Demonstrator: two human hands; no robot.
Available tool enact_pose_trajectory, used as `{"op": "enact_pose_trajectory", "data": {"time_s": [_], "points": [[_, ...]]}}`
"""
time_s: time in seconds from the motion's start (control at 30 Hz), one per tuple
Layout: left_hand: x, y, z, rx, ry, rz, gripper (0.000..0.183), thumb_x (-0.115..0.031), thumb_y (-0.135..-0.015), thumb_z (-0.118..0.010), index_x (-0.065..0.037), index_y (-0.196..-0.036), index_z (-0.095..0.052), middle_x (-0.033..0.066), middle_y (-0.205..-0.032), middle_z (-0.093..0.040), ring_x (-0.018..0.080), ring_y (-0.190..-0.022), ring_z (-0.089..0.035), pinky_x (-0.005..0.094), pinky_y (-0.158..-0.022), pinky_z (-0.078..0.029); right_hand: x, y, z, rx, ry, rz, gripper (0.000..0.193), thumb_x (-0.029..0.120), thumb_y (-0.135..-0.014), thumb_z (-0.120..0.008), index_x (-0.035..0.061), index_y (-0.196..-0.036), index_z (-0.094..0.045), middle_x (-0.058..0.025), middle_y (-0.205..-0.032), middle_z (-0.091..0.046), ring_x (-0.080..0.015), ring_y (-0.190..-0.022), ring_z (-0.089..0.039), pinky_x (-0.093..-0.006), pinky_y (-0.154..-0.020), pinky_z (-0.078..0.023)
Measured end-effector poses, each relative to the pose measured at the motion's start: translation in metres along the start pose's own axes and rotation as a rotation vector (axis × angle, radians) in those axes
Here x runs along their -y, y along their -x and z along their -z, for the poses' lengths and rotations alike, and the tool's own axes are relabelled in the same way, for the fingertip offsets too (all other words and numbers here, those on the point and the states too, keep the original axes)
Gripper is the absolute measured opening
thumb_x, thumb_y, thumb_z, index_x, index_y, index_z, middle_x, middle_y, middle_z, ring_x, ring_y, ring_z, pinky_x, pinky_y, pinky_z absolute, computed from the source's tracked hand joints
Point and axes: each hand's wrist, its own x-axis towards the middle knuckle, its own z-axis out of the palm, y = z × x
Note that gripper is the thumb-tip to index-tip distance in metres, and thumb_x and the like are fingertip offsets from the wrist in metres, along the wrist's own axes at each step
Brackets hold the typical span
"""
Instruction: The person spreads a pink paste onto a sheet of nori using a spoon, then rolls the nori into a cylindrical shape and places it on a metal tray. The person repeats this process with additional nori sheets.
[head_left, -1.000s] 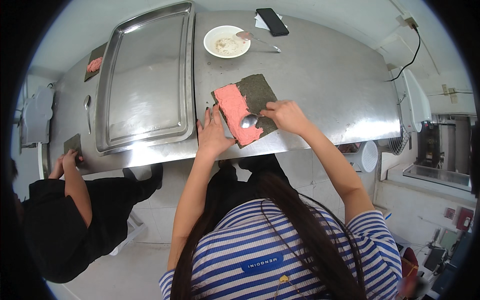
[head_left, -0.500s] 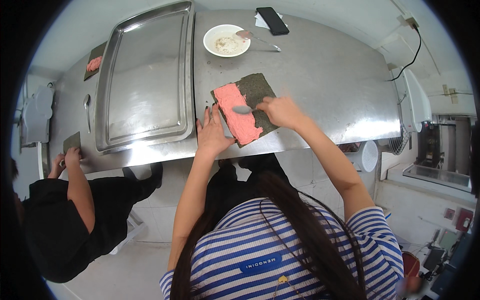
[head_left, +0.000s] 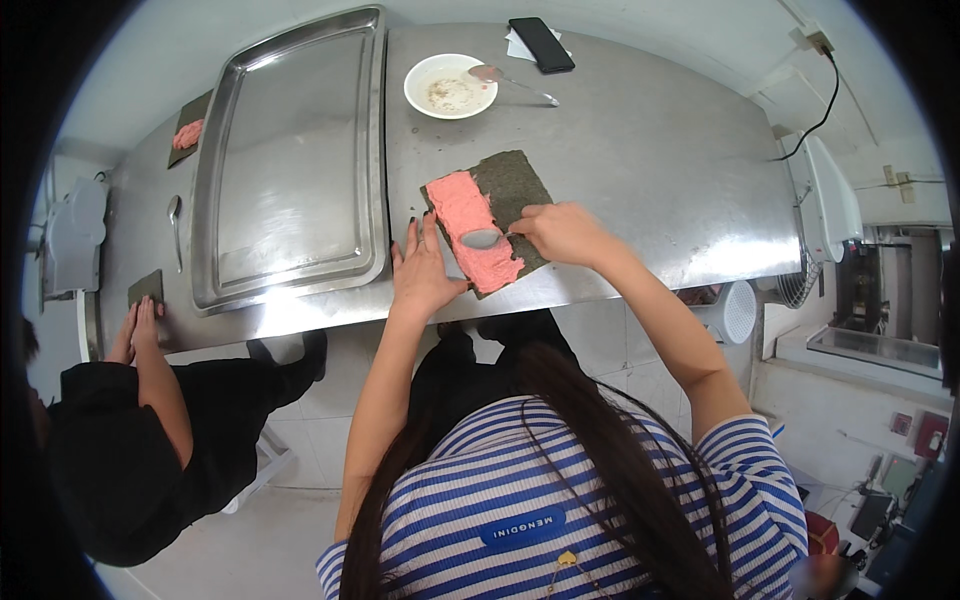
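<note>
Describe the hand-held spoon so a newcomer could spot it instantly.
On the steel table, right of the large tray, lies a dark green sheet partly covered with pink paste. The spoon is over that paste, its handle in the wearer's right hand; the others, one at the white bowl, one left of the tray, are unheld.

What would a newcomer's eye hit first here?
First, the bright pink paste, covering most of the left side of a dark green sheet near the front edge of the metal table; the right hand holds a spoon over it. Next, a big rimmed tray lies left of the sheet. A white bowl sits beyond, a second spoon across its rim.
</note>
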Motion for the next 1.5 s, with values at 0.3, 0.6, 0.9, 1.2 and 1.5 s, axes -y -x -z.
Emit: {"op": "enact_pose_trajectory", "data": {"time_s": [0.3, 0.6, 0.9, 1.2, 1.5], "points": [[0.004, 0.001, -0.002, -0.005, 0.007, 0.0, 0.119, -0.032, -0.057, -0.083, -0.004, -0.146, -0.01, 0.0217, -0.146, -0.032, 0.0318, -0.141, -0.022, 0.0523, -0.112, -0.02, 0.012, 0.039, -0.007, 0.231, -0.04, 0.067, 0.032, 0.006, -0.075, -0.056, 0.0161, -0.102, -0.07, -0.0074, -0.088, -0.064, -0.0306, -0.077, -0.064, -0.0428, -0.065, -0.05], [0.008, -0.001, -0.003, 0.01, 0.004, -0.032, 0.113, -0.025, -0.06, -0.079, -0.003, -0.146, -0.009, 0.02, -0.148, -0.029, 0.0318, -0.141, -0.021, 0.0531, -0.113, -0.018, 0.032, 0.048, -0.022, 0.09, 0.056, -0.058, 0.031, 0.005, -0.074, -0.056, 0.0098, -0.103, -0.065, -0.01, -0.091, -0.061, -0.0308, -0.075, -0.065, -0.0424, -0.063, -0.052], [0.005, 0.0, -0.002, 0.011, 0.017, -0.013, 0.114, -0.026, -0.06, -0.079, -0.004, -0.146, -0.008, 0.0241, -0.145, -0.031, 0.0324, -0.142, -0.02, 0.054, -0.113, -0.018, 0.051, 0.065, -0.036, 0.105, 0.107, -0.008, 0.026, 0.005, -0.072, -0.057, 0.004, -0.098, -0.063, -0.0121, -0.089, -0.06, -0.0274, -0.072, -0.066, -0.0394, -0.061, -0.053], [0.0, 0.0, -0.001, 0.017, 0.041, 0.02, 0.113, -0.026, -0.059, -0.08, -0.005, -0.145, -0.011, 0.0234, -0.147, -0.029, 0.0322, -0.142, -0.019, 0.0567, -0.112, -0.016, 0.013, 0.081, -0.008, 0.02, 0.154, -0.107, 0.024, 0.008, -0.073, -0.06, 0.0068, -0.097, -0.064, -0.0085, -0.087, -0.06, -0.0258, -0.074, -0.066, -0.0387, -0.061, -0.052], [-0.002, 0.0, 0.0, 0.038, 0.028, 0.021, 0.116, -0.028, -0.06, -0.081, -0.004, -0.146, -0.008, 0.0211, -0.147, -0.031, 0.0314, -0.142, -0.018, 0.0566, -0.112, -0.016, 0.015, 0.073, -0.031, -0.037, 0.146, -0.094, 0.028, 0.007, -0.073, -0.058, 0.0095, -0.098, -0.067, -0.0069, -0.084, -0.059, -0.0262, -0.07, -0.064, -0.0394, -0.06, -0.051]]}}
